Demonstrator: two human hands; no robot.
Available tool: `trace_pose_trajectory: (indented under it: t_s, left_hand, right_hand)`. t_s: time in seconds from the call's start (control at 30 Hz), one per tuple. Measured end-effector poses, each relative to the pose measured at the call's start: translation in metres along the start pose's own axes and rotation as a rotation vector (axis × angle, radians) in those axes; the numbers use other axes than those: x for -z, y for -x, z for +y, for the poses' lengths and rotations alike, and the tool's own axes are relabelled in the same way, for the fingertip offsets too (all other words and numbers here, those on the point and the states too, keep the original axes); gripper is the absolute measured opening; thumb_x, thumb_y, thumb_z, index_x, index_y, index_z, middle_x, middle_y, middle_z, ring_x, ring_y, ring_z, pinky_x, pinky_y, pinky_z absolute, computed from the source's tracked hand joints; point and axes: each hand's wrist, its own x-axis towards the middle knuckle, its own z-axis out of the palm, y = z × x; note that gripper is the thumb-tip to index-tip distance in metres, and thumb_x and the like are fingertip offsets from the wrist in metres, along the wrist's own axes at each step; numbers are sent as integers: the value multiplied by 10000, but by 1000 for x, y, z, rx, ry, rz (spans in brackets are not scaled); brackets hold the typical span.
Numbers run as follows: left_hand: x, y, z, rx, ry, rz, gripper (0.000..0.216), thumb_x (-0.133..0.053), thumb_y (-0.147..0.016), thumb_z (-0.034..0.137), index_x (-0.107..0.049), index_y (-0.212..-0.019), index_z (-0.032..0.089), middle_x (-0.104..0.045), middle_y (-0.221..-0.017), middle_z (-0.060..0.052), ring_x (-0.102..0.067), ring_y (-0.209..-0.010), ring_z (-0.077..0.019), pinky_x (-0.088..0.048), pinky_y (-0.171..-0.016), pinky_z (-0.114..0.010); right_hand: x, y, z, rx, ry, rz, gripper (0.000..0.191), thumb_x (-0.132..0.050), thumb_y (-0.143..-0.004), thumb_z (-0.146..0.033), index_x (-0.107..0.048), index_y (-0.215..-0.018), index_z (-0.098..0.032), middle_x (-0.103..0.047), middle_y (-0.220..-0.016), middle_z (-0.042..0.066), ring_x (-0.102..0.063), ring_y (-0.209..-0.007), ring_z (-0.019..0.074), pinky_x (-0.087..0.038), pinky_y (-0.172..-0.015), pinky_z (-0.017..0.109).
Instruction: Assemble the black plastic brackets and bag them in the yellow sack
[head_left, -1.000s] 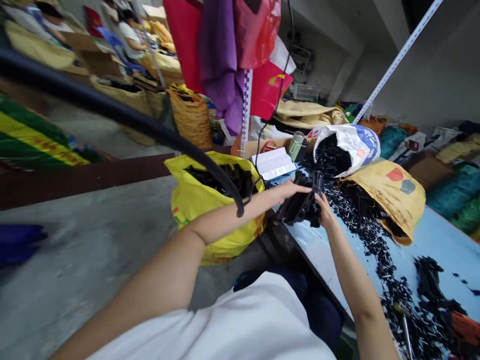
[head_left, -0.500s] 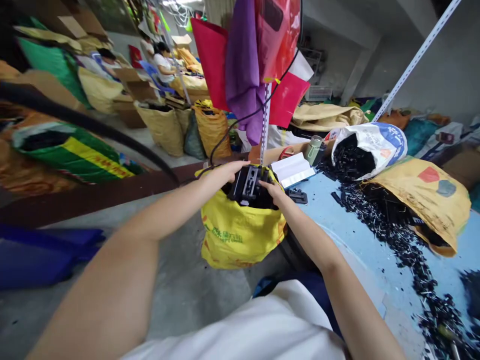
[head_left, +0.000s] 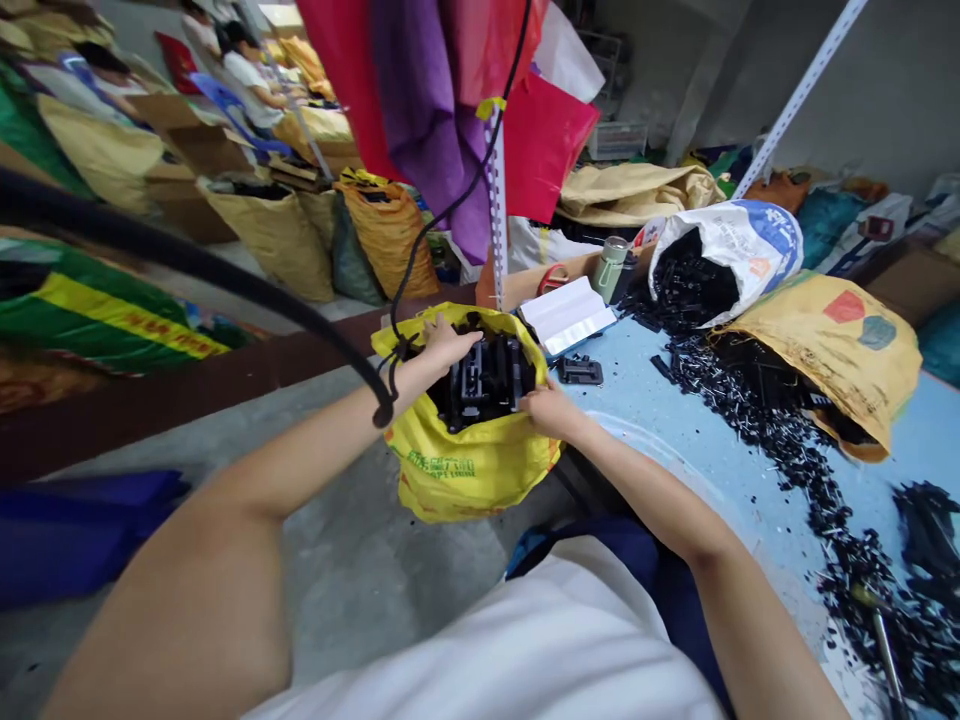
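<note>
Our left hand (head_left: 445,346) and right hand (head_left: 553,409) at the yellow bag (head_left: 480,478), black parts (head_left: 472,382) inside; we cannot tell whether either grasps.

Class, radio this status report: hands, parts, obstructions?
Left hand at black parts inside yellow bag; right hand at its rim. Black bar overlaps left forearm.

Parts (head_left: 472,380) sit in a sack (head_left: 472,470) left of the bench (head_left: 637,400); on the bench, a book (head_left: 566,312) lies left of a bottle (head_left: 610,268).

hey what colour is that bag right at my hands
The bag is yellow with green lettering, in the head view.
</note>
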Motion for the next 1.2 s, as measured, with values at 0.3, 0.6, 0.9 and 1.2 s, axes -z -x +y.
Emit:
trace_pose_trajectory:
  t_s: [0.3, 0.6, 0.9, 1.2]
  left_hand:
    - [-42, 81, 105, -427, 162, -145, 802, -638, -710, 392, -257, -1362, 122, -142, -1476, -199, -101, -1371, -311, -156, -1105, -477]
    - [-165, 189, 176, -793, 329, -420, 692, -543, -793, 411, -245, -1368, 167, -201, -1455, -201, -149, -1364, -304, -239, -1065, -514]
    - [-220, 232, 110, -952, 188, -509, 524, -420, -871, 410, -338, -1325, 162, -353, -1378, -212, -204, -1346, -325, -251, -1023, -586]
    - [-206, 226, 77, -1131, 54, -475, 591, -473, -837, 287, -268, -1390, 249, -486, -1300, -143, -351, -1285, -310, -319, -1021, -558]
  right_hand:
    - [-40, 77, 51, -111, -532, 584, 159, -547, -830, -256, -609, -940, -160, -639, -1002, 69, -566, -971, 165, -411, -889, 308]
    - [-95, 242, 103, -709, -507, 704, 118, -589, -774, -210, -653, -870, -186, -653, -897, 47, -600, -859, 154, -474, -755, 278]
    - [-47, 399, 211, -1436, -252, 1033, 226, -499, -803, -193, -590, -1005, -149, -535, -1110, 128, -449, -1092, 235, -359, -946, 386]
    - [-13, 532, 272, -2458, -88, 1000, 417, -418, -864, -255, -445, -1233, -65, -317, -1317, 262, -280, -1224, 311, -240, -972, 492]
